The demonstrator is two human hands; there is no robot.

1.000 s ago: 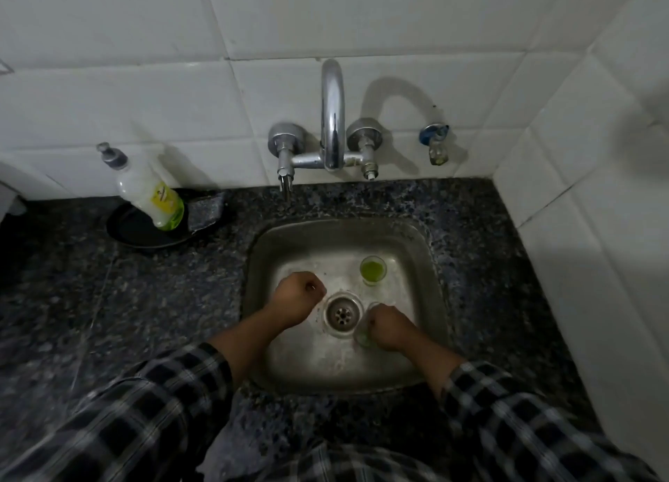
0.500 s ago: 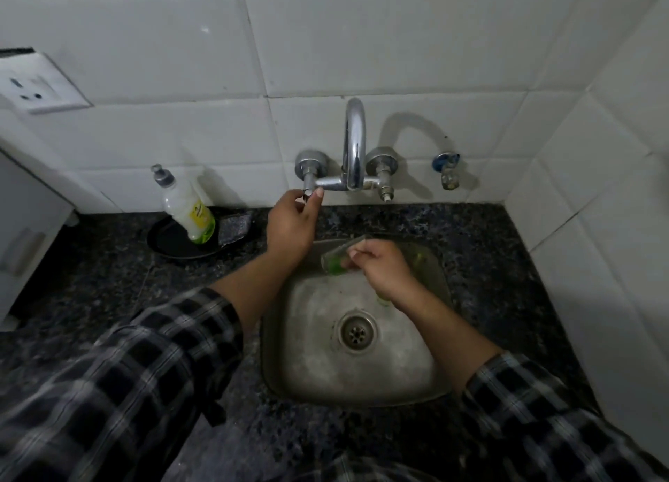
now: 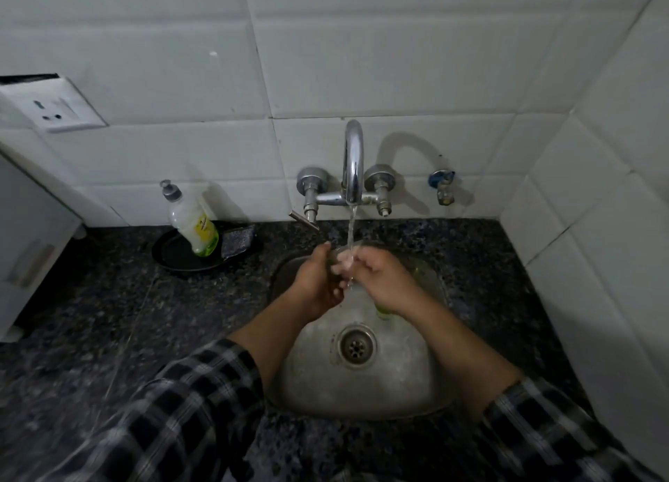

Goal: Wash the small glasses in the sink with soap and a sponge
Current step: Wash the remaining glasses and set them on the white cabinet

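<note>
Head view: 2 checked sleeves (image 3: 202,391) reach over the steel sink (image 3: 409,384), whose drain (image 3: 356,345) lies below the fingers. A 2nd glass (image 3: 383,311) with green residue stands under the right wrist. The left hand (image 3: 318,282) curls its fingers round a small glass (image 3: 336,257). The right hand (image 3: 385,278) seems to pinch its rim, though running water (image 3: 351,228) blurs the fingertips. Above them rises the tap (image 3: 354,163). Left of the fingers, a soap bottle (image 3: 193,224) and sponge (image 3: 237,240) sit on a black dish (image 3: 177,255).

Soap bottle (image 3: 191,218) with yellow label (image 3: 205,229), print too blurred to read, no other lettering legible
</note>
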